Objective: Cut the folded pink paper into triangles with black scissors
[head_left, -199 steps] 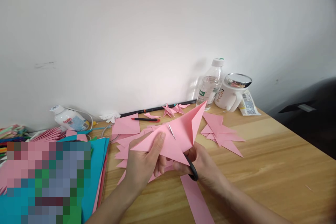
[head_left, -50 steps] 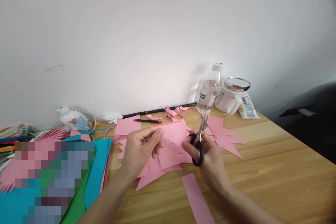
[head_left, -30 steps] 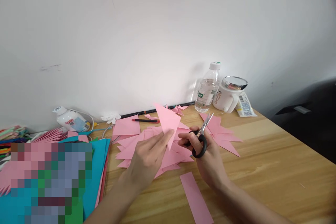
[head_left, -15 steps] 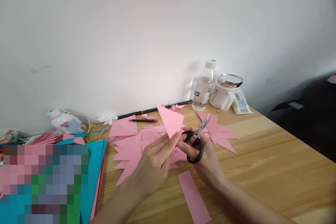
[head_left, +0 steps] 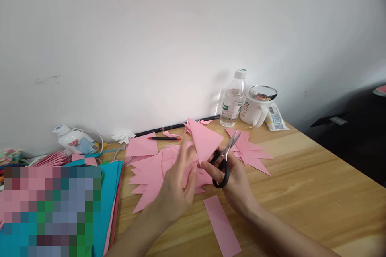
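A folded pink paper triangle (head_left: 206, 140) stands up over the table with its narrow tip down. My right hand (head_left: 237, 178) pinches that tip between thumb and finger. The same hand also holds black-handled scissors (head_left: 223, 164), their blades slightly apart and aimed up and away. Just left of the triangle, my left hand (head_left: 176, 182) is open, thumb and fingers spread, slightly blurred. Behind and below both hands lies a pile of pointed pink paper pieces (head_left: 150, 180). A pink paper strip (head_left: 222, 225) lies on the wooden table near its front.
More pink pieces (head_left: 250, 150) lie to the right. Against the wall stand a water bottle (head_left: 232, 106) and a white mug (head_left: 253, 108), with a small packet (head_left: 276, 118) beside them. A black-and-red pen (head_left: 164, 139) lies at the back. Blue sheets (head_left: 105, 188) and a white bottle (head_left: 75, 140) are on the left.
My left hand has let go of the pink triangle and its fingers have spread. The triangle has shifted right and is now held by my right hand, along with the scissors.
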